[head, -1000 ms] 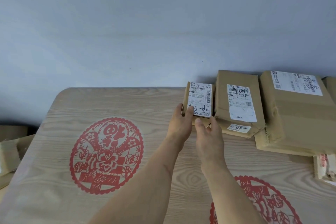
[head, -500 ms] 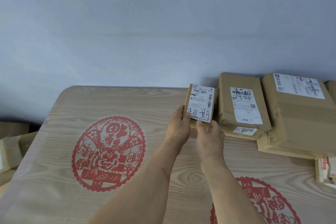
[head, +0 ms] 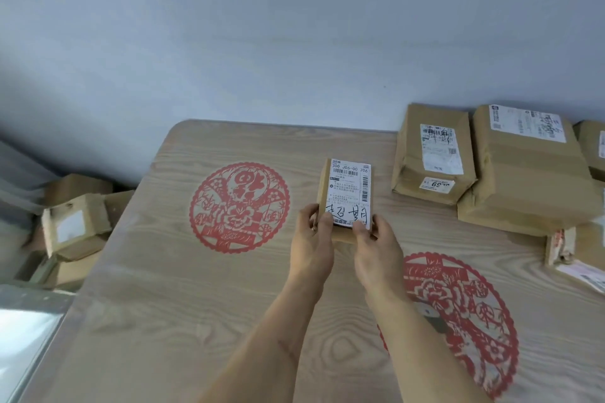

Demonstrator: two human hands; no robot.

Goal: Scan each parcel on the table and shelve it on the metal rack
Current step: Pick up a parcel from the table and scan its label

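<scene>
Both hands grip one small parcel by its near end, left hand and right hand with thumbs pinching its label, above the table. For scanning, the label's barcode should stay face-up and clear of the thumbs.

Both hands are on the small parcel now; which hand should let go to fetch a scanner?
Probably the left hand. Both hands pinch the near end of the small brown cardboard parcel, but the right hand is on the side crowded by the other brown parcels. No scanner is visible.
</scene>
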